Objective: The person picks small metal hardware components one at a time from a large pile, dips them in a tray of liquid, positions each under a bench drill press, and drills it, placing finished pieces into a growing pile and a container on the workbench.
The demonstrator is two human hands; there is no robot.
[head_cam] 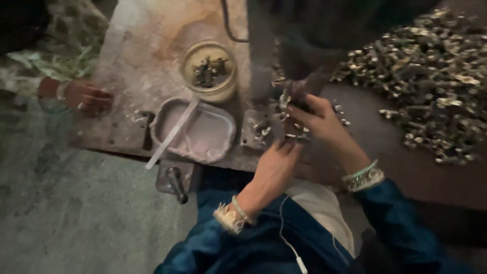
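Note:
My left hand [272,167] reaches up to a cluster of small metal parts [284,133] at the foot of a dark machine [299,45], fingertips touching them. Just to the right, my right hand [317,117] pinches a small metal piece [285,99] under the machine's head. Both wrists wear bangles and blue sleeves. Whether the left hand grips a part is hidden by blur.
A large heap of small metal parts [431,81] fills the right. A round tub [209,71] with several parts and a shallow tray [195,133] with a white stick lie to the left. Another person's hand [86,96] rests at the far left. A handle [176,183] juts off the bench edge.

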